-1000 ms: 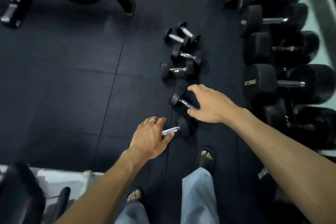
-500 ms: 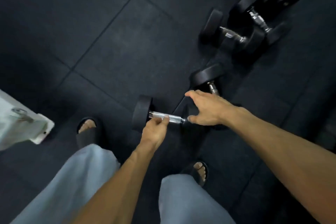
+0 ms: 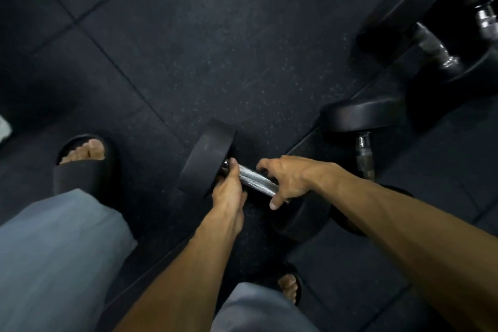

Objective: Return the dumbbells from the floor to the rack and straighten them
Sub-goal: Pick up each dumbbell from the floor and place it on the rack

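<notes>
The left hand (image 3: pixel 227 191) has its fingers curled round the chrome handle (image 3: pixel 256 179) of the nearest dumbbell (image 3: pixel 207 159), close against the black head on that side, with the thumb lying along the top of the bar. The right hand (image 3: pixel 289 178) grips the same handle at its other end, fingers hooked over the far side and the thumb pointing down the near side, so the second head (image 3: pixel 301 217) sits mostly hidden under that wrist. Half a second ago only the left hand was on the bar, and the right hand hovered spread over the head nearest it; a second ago both hands were only reaching, and the rack was in view. Now both hands hold the handle, which suggests the pick-up is secured and the lift is the next step. The dumbbell looks to be resting on the dark rubber floor (image 3: pixel 215 48), though whether it has just left the mat cannot be told. Beyond the right end of this dumbbell a second dumbbell (image 3: pixel 362 117) lies with its short handle pointing toward the right forearm, and farther off in the same direction a third dumbbell (image 3: pixel 431 43) lies on the floor. To the left of the held dumbbell a foot in a black slide sandal (image 3: pixel 83 162) is planted. The rack is out of view, so the carry appears to be ahead.
</notes>
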A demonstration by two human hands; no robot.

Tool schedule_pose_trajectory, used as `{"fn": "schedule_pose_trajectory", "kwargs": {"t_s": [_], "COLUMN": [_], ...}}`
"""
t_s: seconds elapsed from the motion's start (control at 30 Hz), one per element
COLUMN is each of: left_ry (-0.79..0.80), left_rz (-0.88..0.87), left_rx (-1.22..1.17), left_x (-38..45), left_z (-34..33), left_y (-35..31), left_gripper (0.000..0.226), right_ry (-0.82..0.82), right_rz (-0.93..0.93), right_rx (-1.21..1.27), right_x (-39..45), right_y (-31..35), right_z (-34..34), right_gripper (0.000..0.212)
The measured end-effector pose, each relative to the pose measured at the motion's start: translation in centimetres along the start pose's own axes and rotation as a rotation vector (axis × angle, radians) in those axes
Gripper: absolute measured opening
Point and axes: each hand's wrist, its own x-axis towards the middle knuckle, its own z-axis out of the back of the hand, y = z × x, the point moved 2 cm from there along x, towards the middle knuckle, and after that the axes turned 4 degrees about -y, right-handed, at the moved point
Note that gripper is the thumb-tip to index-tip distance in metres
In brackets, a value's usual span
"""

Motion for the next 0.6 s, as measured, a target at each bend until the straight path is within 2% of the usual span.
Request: {"fn": "schedule_pose_trajectory", "kwargs": {"t_s": [0.13,0.37,0.47,0.53,0.6], "left_ry": [0.048,0.055,0.079,0.096,0.092], "left_rz": [-0.008,-0.012,0.004,0.017,0.017], "left_rx": [-0.143,-0.203,-0.193,-0.194,-0.208], "left_x": [0.7,0.6,0.4,0.4,0.3], "left_z": [0.0,-0.1,0.1,0.2,0.3], "left_y": [0.5,0.1,0.1,0.1,-0.1], "left_gripper": [0.044,0.047,0.041,0.031,0.031], "right_ry": [0.043,0.073,0.074,0.072,0.058], "right_rz": [0.031,-0.021,-0.021,-0.007,-0.005], "right_rx": [-0.007,0.065,0.082,0.088,0.079], "right_x": [0.9,1.6,1.7,1.5,1.3], "right_y": [0.1,0.2,0.1,0.3,0.5], "right_z": [0.2,0.1,-0.1,-0.2,-0.3], "right_gripper": [0.062,0.054,0.042,0.042,0.045]}}
